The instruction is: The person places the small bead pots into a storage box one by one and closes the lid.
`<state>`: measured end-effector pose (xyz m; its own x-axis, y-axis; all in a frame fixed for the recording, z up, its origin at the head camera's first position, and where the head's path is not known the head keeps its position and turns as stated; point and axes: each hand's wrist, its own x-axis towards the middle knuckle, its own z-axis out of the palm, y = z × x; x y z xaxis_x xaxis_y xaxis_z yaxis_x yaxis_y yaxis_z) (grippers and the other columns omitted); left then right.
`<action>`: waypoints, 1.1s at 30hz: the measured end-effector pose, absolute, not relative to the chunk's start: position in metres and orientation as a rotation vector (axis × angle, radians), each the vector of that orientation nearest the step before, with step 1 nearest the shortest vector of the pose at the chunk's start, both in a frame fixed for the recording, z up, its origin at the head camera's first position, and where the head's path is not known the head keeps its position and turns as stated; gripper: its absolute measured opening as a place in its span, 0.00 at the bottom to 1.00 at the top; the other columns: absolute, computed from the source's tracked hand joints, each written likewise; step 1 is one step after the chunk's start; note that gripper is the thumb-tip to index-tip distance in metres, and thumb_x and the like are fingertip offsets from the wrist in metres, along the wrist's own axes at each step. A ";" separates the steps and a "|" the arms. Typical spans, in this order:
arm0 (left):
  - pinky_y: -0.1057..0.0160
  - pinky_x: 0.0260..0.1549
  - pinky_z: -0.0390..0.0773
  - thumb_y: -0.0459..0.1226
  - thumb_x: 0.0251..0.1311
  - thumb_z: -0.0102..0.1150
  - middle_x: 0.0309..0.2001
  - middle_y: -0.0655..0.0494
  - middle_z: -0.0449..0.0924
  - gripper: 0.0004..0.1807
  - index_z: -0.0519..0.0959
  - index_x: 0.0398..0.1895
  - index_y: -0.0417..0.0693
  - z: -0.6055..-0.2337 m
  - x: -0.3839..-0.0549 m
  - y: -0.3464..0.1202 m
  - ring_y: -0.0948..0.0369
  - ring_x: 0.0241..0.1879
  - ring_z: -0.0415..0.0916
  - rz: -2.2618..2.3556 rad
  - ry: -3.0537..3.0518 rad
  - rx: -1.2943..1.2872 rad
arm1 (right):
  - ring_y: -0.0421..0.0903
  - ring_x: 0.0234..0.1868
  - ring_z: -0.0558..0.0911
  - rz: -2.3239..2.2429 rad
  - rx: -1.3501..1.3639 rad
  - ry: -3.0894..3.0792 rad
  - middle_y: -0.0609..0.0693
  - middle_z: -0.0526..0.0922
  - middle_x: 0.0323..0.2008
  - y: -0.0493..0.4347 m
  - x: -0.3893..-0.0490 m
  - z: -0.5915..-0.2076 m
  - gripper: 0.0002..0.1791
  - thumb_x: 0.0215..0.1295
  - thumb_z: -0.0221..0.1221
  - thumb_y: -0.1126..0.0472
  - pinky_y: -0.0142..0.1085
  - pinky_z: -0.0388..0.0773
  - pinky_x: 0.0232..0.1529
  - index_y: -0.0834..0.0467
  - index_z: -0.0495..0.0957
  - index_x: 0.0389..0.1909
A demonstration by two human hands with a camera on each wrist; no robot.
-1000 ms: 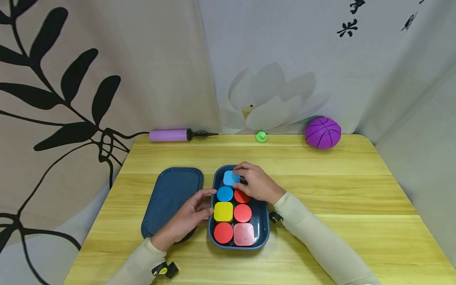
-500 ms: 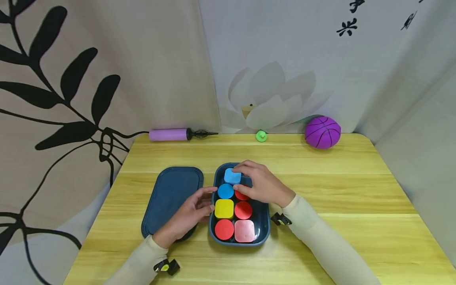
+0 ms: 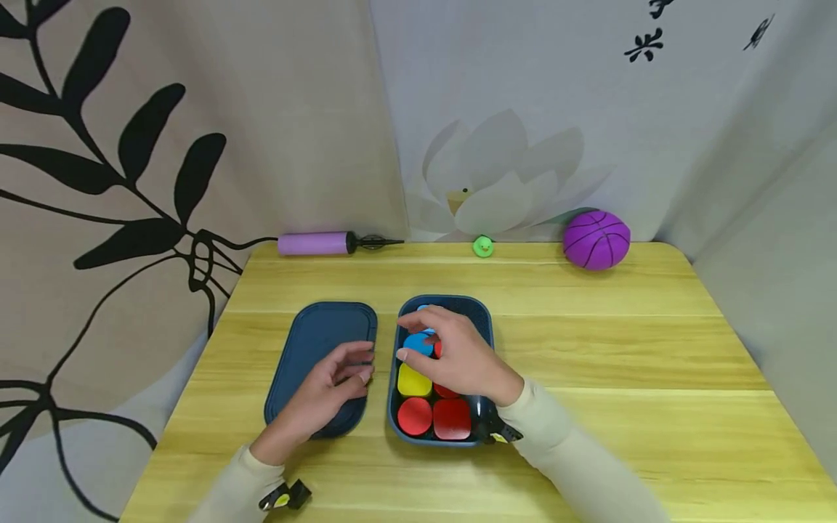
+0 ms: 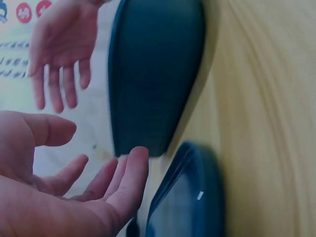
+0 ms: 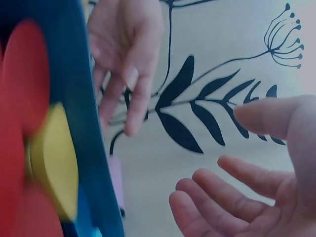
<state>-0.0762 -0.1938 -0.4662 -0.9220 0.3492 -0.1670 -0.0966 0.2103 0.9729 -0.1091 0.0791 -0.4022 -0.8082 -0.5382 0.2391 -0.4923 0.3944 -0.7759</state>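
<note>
In the head view, a navy box [image 3: 482, 314] stands on the table, holding several coloured blocks. Among them are a yellow square block [image 3: 415, 380], a round red block [image 3: 415, 417], a square red block [image 3: 452, 420] and a round blue block [image 3: 417, 344]. Above these blocks hovers my right hand [image 3: 461, 356], fingers spread and holding nothing; it hides part of the light blue block [image 3: 428, 330] at the back. My left hand [image 3: 323, 392] is over the navy lid [image 3: 320, 327], apart from the box wall [image 4: 155, 74]. Its relaxed fingers hold nothing.
Along the table's back edge lie a purple hand pump [image 3: 314, 243], a small green duck toy [image 3: 483, 246] and a purple ball [image 3: 596, 240]. A curtain with plant prints [image 3: 294, 109] hangs behind. Wooden tabletop [image 3: 621, 349] stretches to the right of the box.
My left hand has moved left, off the box's side to above the lid. The right hand has let go of the light blue block and shifted slightly left and toward me, fingers wider.
</note>
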 end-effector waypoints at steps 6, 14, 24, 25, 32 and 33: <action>0.62 0.54 0.86 0.37 0.80 0.54 0.71 0.34 0.70 0.28 0.63 0.79 0.42 -0.459 -0.067 -0.224 0.37 0.66 0.75 1.730 2.236 0.216 | 0.49 0.57 0.84 -1.570 -0.845 2.376 0.46 0.83 0.58 0.048 -0.093 -0.410 0.22 0.72 0.67 0.56 0.42 0.87 0.54 0.56 0.80 0.64; 0.65 0.54 0.85 0.40 0.81 0.53 0.70 0.33 0.69 0.30 0.61 0.79 0.40 -0.448 -0.049 -0.266 0.55 0.60 0.81 1.700 2.283 0.093 | 0.51 0.59 0.84 -1.676 -0.729 2.161 0.49 0.80 0.64 0.008 -0.070 -0.422 0.27 0.73 0.66 0.55 0.28 0.83 0.53 0.56 0.75 0.70; 0.67 0.48 0.86 0.41 0.80 0.55 0.58 0.44 0.79 0.30 0.64 0.77 0.34 -0.454 -0.039 -0.302 0.62 0.50 0.84 1.684 2.358 -0.072 | 0.40 0.58 0.80 -1.855 -0.458 1.998 0.52 0.78 0.63 -0.029 -0.051 -0.445 0.34 0.77 0.62 0.54 0.30 0.82 0.56 0.60 0.65 0.79; 0.67 0.48 0.86 0.41 0.80 0.56 0.57 0.45 0.79 0.30 0.65 0.77 0.33 -0.455 -0.040 -0.305 0.62 0.50 0.84 1.676 2.359 -0.093 | 0.41 0.59 0.80 -1.883 -0.417 1.973 0.53 0.77 0.64 -0.031 -0.050 -0.448 0.35 0.77 0.61 0.55 0.31 0.82 0.57 0.60 0.63 0.80; 0.67 0.47 0.86 0.36 0.79 0.57 0.57 0.41 0.79 0.28 0.67 0.74 0.31 -0.467 -0.044 -0.322 0.67 0.48 0.82 1.585 2.395 -0.210 | 0.55 0.68 0.75 -2.044 -0.176 1.880 0.62 0.69 0.72 -0.045 -0.037 -0.456 0.39 0.77 0.59 0.59 0.45 0.80 0.65 0.67 0.54 0.82; 0.67 0.47 0.86 0.36 0.79 0.57 0.58 0.40 0.79 0.27 0.68 0.74 0.30 -0.468 -0.045 -0.324 0.67 0.47 0.82 1.564 2.404 -0.220 | 0.57 0.70 0.73 -2.056 -0.145 1.865 0.63 0.67 0.73 -0.047 -0.036 -0.457 0.40 0.78 0.59 0.59 0.47 0.78 0.67 0.67 0.53 0.82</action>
<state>-0.0447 -0.3240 -0.4680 -0.9534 0.0168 -0.3012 -0.2686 0.4074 0.8729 -0.0357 -0.0466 -0.4565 -0.9300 -0.3295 -0.1629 0.1941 -0.0637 -0.9789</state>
